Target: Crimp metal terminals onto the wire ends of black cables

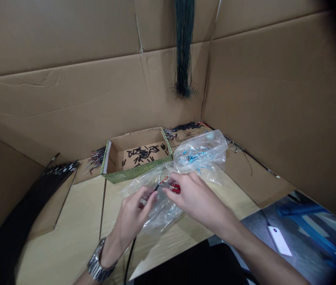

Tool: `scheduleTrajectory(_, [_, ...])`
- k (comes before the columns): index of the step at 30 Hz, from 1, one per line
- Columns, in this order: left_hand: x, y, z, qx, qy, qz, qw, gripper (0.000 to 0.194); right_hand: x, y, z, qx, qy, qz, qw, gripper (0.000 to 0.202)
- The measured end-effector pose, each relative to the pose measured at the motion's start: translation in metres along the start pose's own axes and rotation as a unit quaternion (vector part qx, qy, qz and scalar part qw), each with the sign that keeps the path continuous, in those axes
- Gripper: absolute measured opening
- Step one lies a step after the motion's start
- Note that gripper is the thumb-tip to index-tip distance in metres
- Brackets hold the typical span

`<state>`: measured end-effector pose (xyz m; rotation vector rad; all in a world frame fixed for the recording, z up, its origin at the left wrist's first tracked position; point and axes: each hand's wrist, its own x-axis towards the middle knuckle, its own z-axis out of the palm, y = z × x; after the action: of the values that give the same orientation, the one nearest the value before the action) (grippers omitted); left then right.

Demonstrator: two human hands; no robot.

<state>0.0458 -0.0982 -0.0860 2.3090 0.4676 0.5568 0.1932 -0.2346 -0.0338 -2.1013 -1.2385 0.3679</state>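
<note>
My left hand (136, 208) pinches a black cable (131, 253) near its end, and the rest of the cable hangs down past the wrist. At that end, thin orange-brown and white inner wires (163, 180) stick out between my two hands. My right hand (193, 198) is closed round a small red-handled cutter (174, 188). Its grey blade part points left and meets the cable end; whether it touches the wires I cannot tell. Under both hands lies a crumpled clear plastic bag (159, 217).
Behind the hands stands an open cardboard box (136, 170) holding short black pieces. A clear bag (199, 154) of small blue parts lies beside it. Black cable bundles (28, 209) lie at left; dark wires (184, 47) hang against the cardboard wall. A white power bank (280, 240) is at lower right.
</note>
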Motion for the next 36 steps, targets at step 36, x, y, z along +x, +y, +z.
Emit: scheduleTrajectory(36, [0.007, -0.021, 0.009, 0.015, -0.034, -0.036, 0.999, 0.021, 0.026, 0.018, 0.041, -0.124, -0.021, -0.027, 0.992, 0.019])
